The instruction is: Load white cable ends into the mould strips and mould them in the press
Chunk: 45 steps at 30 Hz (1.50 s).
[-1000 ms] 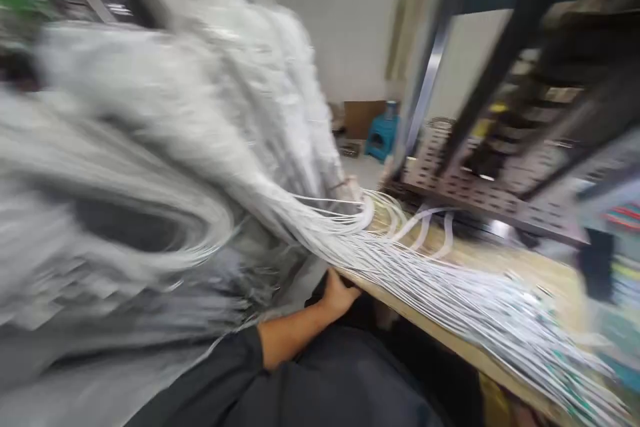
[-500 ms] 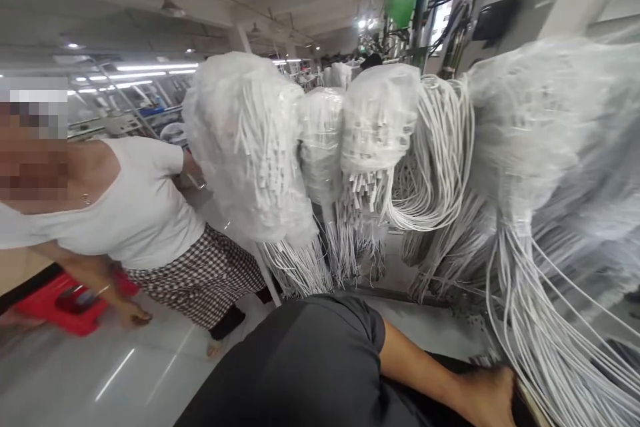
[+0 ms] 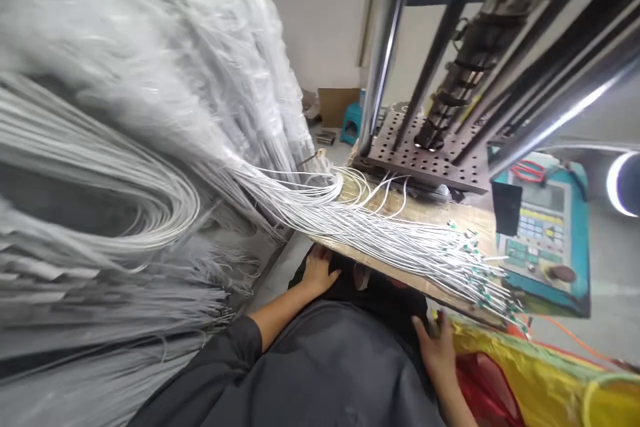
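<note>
My left hand (image 3: 320, 275) lies on my dark-clothed left thigh, thumb apart from the fingers and nothing held. On the other side, my right hand (image 3: 437, 345) is by my right thigh, fingers spread and empty. In front of both hands, a thick bundle of white cables (image 3: 370, 230) stretches across a worn work table (image 3: 425, 208). Small green pieces show at the cables' right-hand ends. Neither hand touches the cables.
Plastic-wrapped cable bundles (image 3: 200, 67) hang at left. A machine with a perforated metal plate (image 3: 425, 153) stands over the table. To its right is a teal control panel (image 3: 543, 233). Yellow sheeting (image 3: 540, 367) lies at lower right, and a blue stool (image 3: 351, 121) stands behind.
My view has swung right and down from the hanging bundles and a person in white to the machine table. Both my hands are now in sight at my thighs.
</note>
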Tool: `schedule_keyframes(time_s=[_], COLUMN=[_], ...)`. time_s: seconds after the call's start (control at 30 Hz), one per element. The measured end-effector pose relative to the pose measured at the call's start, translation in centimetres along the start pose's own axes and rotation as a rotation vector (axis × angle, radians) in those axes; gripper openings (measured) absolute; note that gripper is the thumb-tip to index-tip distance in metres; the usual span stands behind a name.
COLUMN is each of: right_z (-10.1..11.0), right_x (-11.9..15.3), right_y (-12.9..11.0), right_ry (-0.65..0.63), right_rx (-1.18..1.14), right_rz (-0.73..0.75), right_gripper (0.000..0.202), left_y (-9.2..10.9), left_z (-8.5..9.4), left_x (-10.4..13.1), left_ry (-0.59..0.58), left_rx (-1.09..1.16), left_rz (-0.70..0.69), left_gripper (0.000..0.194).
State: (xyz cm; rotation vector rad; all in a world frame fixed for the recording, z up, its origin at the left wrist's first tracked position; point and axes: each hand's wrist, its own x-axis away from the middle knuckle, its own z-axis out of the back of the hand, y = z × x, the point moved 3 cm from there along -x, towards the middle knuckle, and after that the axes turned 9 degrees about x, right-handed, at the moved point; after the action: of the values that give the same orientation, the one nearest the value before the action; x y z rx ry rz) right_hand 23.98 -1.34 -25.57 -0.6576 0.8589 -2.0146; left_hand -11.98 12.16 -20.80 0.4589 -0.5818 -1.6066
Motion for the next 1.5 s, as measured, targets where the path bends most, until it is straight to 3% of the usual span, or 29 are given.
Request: schedule_keyframes(time_s=[0.1,0.17,0.37,0.53,0.63,0.7,0.77,0.83,0.9,0.97,1.03,1.13,1.2,1.27,1.43,1.5], right_z=[-3.4,-4.0,-2.5,-2.2,-0.1,2.7,5.9,8.5,8.9,6.3,1.3,-6.8,-10.6,-12.4,-11.2,-10.6], right_x=[1.2,1.6,2.2,4.1,5.7,6.3,6.2,4.9,2.4,-0.7,-4.2,-9.0,-11.0,-12.0,-12.3,-12.5], right_y=[0.6,0.6,-0.3,-2.1,-3.7,-5.9,-10.0,-16.3,-24.3,-32.8,-40.0,-46.5,-48.0,-47.9,-45.2,-44.7], right_ry=[-0.138,-0.164,-0.176,-0.072,-0.096,-0.203,-0.382,-0.447,-0.401,-0.301,-0.297,-0.319,-0.367,-0.415,-0.562,-0.574], right_rx=[0.315,0.422,0.47,0.496,0.524,0.544,0.542,0.482,0.487,0.507,0.488,0.534,0.564,0.611,0.853,0.855], right_rz=[0.068,0.101,0.141,0.142,0.169,0.274,0.45,0.585,0.679,0.804,0.836,0.683,0.633,0.676,1.042,1.123], right_gripper=[0.09,0.089,0.091,0.092,0.091,0.08,0.056,0.047,0.046,0.038,0.037,0.044,0.046,0.043,0.034,0.035], left_y=[1.6,2.1,1.9,0.9,-0.3,-1.1,-1.5,-1.6,-1.6,-1.9,-2.5,-3.8,-4.7,-5.6,-6.5,-6.5], left_z=[-1.5,-2.3,-3.5,-2.3,-1.6,-1.3,-1.2,-1.1,-0.8,-0.6,-0.3,-0.1,0.2,0.8,3.1,4.0], left_x=[-0.8,-1.3,-1.7,-1.7,-2.1,-2.6,-3.1,-3.7,-4.1,-4.3,-4.3,-3.9,-3.6,-3.5,-4.2,-4.7], left_ry=[-0.016,-0.017,-0.05,-0.077,-0.102,-0.111,-0.114,-0.123,-0.122,-0.097,-0.062,-0.039,-0.019,0.007,0.004,-0.007], left_rx=[-0.156,-0.181,-0.094,0.004,0.05,0.077,0.106,0.128,0.145,0.154,0.158,0.175,0.211,0.262,0.309,0.295], left_rz=[-0.062,-0.111,-0.217,-0.21,-0.192,-0.184,-0.18,-0.185,-0.185,-0.173,-0.161,-0.134,-0.065,0.024,0.129,0.149], left_gripper=[0.054,0.05,0.049,0.049,0.048,0.048,0.046,0.043,0.042,0.045,0.049,0.051,0.048,0.047,0.047,0.044])
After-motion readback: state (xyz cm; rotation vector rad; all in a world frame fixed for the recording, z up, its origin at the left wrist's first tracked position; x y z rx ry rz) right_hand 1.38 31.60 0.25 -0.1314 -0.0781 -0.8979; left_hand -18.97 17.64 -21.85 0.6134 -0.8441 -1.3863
